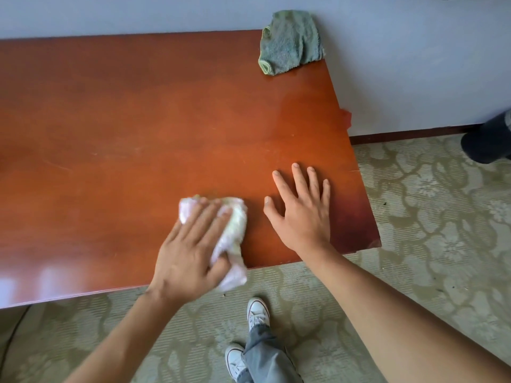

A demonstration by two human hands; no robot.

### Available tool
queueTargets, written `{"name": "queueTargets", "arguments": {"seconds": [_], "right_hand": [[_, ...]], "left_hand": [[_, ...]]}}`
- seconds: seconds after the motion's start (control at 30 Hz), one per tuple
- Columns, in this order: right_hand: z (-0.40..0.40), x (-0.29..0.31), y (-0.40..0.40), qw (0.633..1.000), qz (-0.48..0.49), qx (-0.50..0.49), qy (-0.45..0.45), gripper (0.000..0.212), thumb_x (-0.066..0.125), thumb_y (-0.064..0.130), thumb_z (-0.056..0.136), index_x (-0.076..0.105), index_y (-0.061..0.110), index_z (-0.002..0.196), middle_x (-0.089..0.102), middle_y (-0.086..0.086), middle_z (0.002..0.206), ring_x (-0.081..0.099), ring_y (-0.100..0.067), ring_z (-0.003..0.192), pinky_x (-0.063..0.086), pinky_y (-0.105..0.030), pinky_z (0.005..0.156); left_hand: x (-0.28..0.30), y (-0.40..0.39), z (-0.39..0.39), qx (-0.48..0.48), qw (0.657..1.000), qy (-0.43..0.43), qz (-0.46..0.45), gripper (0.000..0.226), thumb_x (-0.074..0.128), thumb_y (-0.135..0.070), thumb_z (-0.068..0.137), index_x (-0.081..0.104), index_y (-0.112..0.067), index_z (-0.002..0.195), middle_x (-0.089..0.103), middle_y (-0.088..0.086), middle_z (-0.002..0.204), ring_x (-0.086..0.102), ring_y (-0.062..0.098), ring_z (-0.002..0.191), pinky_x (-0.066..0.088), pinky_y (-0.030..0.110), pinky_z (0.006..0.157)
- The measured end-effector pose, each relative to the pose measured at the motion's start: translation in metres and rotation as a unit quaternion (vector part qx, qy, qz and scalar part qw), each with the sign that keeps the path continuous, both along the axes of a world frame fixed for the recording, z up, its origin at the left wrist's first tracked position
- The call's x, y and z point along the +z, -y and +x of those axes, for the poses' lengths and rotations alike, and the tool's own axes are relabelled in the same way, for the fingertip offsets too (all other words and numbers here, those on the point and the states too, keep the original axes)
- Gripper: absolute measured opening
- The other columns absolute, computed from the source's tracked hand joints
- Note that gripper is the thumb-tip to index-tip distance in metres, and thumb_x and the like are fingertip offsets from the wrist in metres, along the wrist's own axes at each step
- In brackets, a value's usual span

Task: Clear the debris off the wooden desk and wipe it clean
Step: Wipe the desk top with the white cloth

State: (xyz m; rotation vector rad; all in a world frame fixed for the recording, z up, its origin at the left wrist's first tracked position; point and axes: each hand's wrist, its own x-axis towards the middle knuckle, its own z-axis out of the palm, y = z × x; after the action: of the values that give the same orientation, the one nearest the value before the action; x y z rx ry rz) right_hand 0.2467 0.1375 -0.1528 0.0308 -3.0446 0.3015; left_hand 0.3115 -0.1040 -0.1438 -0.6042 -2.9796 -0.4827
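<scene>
Two hands on the wooden desk (166, 120), both near its front right corner. Left hand (190, 250) lies over a crumpled pale cloth (235, 225), pinkish white with some yellow-green in it, pressing it flat onto the desk top close to the front edge. Fingers mostly straight and laid across the cloth, thumb tucked against its near side, so it looks like a press more than a tight grip. Cloth's lower end hangs just past the desk's front edge. Hand and cloth are slightly blurred.

Right hand (301, 208) sits just right of the cloth, not touching it, palm down on the bare wood, fingers straight and spread, holding nothing. Cannot tell how hard it bears on the surface.

Desk top is glossy reddish brown with faint light scuffs and a glare patch at the front left. Its far edge meets a pale wall (414, 64).

Green towel (291, 41) lies bunched at the far right corner, partly against the wall, well apart from both hands.

Below the desk, patterned beige-green carpet (428, 217). White sneakers (258, 313) and gray jeans (265, 352) show between the forearms. Dark object (489, 142) at the right edge, cut off, cannot tell what it is.
</scene>
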Motion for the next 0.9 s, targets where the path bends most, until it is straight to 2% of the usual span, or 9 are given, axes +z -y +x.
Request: {"name": "queueTargets", "arguments": {"seconds": [0.07,0.23,0.4,0.53,0.6,0.67,0.8,0.83,0.9], "right_hand": [[0.000,-0.001,0.000,1.000,-0.001,-0.003,-0.001,0.062,0.041,0.060,0.098,0.047,0.037,0.155,0.031,-0.007,0.169,0.020,-0.035,0.158,0.014,-0.063,0.125],[0.001,-0.003,-0.001,1.000,0.003,0.006,-0.005,0.062,0.040,0.060,0.098,0.046,0.036,0.155,0.032,-0.008,0.169,0.020,-0.035,0.157,0.015,-0.064,0.125],[0.003,-0.003,0.003,1.000,0.007,0.000,-0.017,0.060,0.043,0.057,0.099,0.049,0.034,0.154,0.035,-0.009,0.167,0.022,-0.037,0.157,0.017,-0.065,0.124],[0.002,-0.003,0.001,1.000,0.013,0.004,-0.010,0.062,0.043,0.060,0.098,0.047,0.035,0.155,0.033,-0.007,0.168,0.021,-0.035,0.157,0.015,-0.063,0.125],[0.001,-0.002,0.002,1.000,0.009,-0.004,-0.015,0.060,0.043,0.057,0.098,0.049,0.035,0.153,0.035,-0.006,0.167,0.022,-0.034,0.157,0.015,-0.062,0.125],[0.001,-0.001,0.002,1.000,0.009,-0.005,-0.016,0.059,0.043,0.057,0.099,0.050,0.035,0.153,0.036,-0.007,0.167,0.023,-0.034,0.157,0.016,-0.062,0.125],[0.002,0.000,0.002,1.000,0.016,-0.004,-0.018,0.058,0.043,0.056,0.099,0.049,0.035,0.153,0.036,-0.007,0.167,0.023,-0.034,0.157,0.016,-0.062,0.125],[0.002,0.000,0.002,1.000,0.018,-0.004,-0.016,0.058,0.043,0.056,0.100,0.049,0.034,0.154,0.035,-0.008,0.167,0.023,-0.035,0.157,0.016,-0.062,0.125],[0.003,0.001,0.003,1.000,0.021,-0.004,-0.013,0.058,0.043,0.055,0.100,0.049,0.033,0.154,0.035,-0.008,0.167,0.023,-0.035,0.157,0.016,-0.063,0.125]], "left_hand": [[0.002,-0.017,0.004,0.081,0.996,0.018,0.027,0.075,0.046,-0.037,0.087,0.044,-0.009,0.156,0.040,0.014,0.163,0.021,0.033,0.158,0.034,0.058,0.120],[0.002,-0.024,0.016,-0.071,0.997,0.019,-0.004,0.077,0.047,-0.045,0.088,0.038,-0.020,0.160,0.035,0.006,0.166,0.021,0.026,0.158,0.038,0.056,0.119],[0.005,-0.019,-0.032,0.045,0.998,0.031,0.006,0.071,0.042,-0.040,0.089,0.046,-0.015,0.156,0.041,0.009,0.163,0.023,0.029,0.158,0.037,0.057,0.117],[0.001,-0.020,-0.099,-0.133,0.990,0.050,0.019,0.066,0.040,-0.045,0.094,0.051,-0.016,0.152,0.046,0.009,0.159,0.031,0.031,0.154,0.037,0.058,0.118],[0.005,-0.004,-0.139,-0.072,0.997,0.030,0.014,0.066,0.040,-0.046,0.092,0.054,-0.015,0.149,0.050,0.013,0.156,0.038,0.036,0.150,0.041,0.063,0.113],[0.013,0.007,-0.163,0.019,0.998,0.059,-0.008,0.071,0.035,-0.047,0.089,0.052,-0.017,0.150,0.048,0.009,0.157,0.035,0.035,0.152,0.041,0.064,0.110],[0.013,0.015,-0.132,-0.144,0.988,0.042,-0.030,0.068,0.042,-0.040,0.090,0.051,-0.017,0.153,0.045,0.007,0.160,0.031,0.035,0.154,0.042,0.062,0.111],[0.008,0.022,-0.118,-0.152,0.987,0.043,-0.030,0.068,0.042,-0.040,0.090,0.048,-0.019,0.155,0.041,0.005,0.163,0.025,0.031,0.157,0.039,0.060,0.114],[0.006,0.038,-0.099,-0.064,0.997,0.030,-0.020,0.069,0.041,-0.039,0.089,0.047,-0.019,0.155,0.041,0.004,0.163,0.023,0.027,0.158,0.039,0.057,0.116]]}}
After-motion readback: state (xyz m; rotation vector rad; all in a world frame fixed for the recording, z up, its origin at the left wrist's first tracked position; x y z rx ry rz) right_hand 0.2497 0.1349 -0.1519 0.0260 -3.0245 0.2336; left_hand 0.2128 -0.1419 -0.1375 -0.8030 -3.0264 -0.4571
